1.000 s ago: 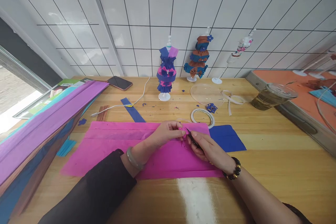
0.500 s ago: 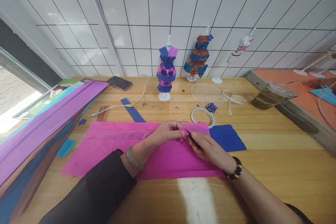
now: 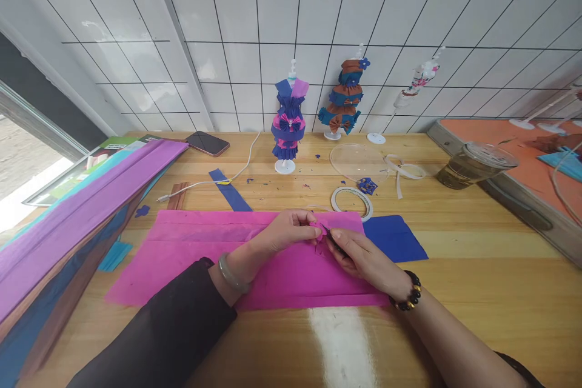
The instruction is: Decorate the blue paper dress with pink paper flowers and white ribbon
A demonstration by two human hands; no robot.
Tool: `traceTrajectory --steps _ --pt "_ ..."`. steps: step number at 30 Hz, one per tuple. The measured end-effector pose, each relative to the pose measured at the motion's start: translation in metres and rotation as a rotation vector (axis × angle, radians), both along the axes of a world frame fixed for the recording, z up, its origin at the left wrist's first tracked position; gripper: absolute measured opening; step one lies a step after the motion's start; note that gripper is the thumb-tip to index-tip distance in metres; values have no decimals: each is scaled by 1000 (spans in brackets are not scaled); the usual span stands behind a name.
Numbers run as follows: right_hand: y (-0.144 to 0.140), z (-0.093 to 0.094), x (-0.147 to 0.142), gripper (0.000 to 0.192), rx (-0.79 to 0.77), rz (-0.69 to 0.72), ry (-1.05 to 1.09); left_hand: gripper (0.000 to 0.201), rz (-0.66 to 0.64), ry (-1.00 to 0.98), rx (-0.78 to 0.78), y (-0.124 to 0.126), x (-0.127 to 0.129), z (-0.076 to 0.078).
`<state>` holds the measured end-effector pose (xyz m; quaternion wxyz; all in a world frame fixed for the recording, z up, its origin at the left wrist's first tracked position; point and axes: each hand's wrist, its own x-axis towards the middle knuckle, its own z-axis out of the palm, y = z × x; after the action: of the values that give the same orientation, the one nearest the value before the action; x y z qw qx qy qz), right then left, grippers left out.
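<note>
We find the left hand (image 3: 284,231) pinching a small pink piece (image 3: 318,230) at its fingertips, the right hand (image 3: 359,257) gripping dark scissors (image 3: 335,244) just beside it, both barely shifted since a second ago, cutting ongoing.

A small pink paper piece (image 3: 319,231) was pinched above the pink crepe sheet (image 3: 191,254) — crumpled, folded — and dark small scissors (image 3: 335,243) were set against it.
</note>
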<state>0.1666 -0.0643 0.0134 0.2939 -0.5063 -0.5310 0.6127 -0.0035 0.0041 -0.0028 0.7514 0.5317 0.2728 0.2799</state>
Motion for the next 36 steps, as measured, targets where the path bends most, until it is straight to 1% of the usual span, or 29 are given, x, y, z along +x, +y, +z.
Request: traceTrajectory --steps 11,23,27,36 --pt "1 3 1 42 75 30 -74 23 -10 32 -8 1 -1 -2" --pt "0 4 1 41 59 45 -61 20 -33 28 11 2 -3 -4" --pt "0 1 2 41 46 34 -65 21 -28 44 16 2 -2 -2" --pt "0 2 0 41 76 38 -85 22 -34 72 32 0 -2 1"
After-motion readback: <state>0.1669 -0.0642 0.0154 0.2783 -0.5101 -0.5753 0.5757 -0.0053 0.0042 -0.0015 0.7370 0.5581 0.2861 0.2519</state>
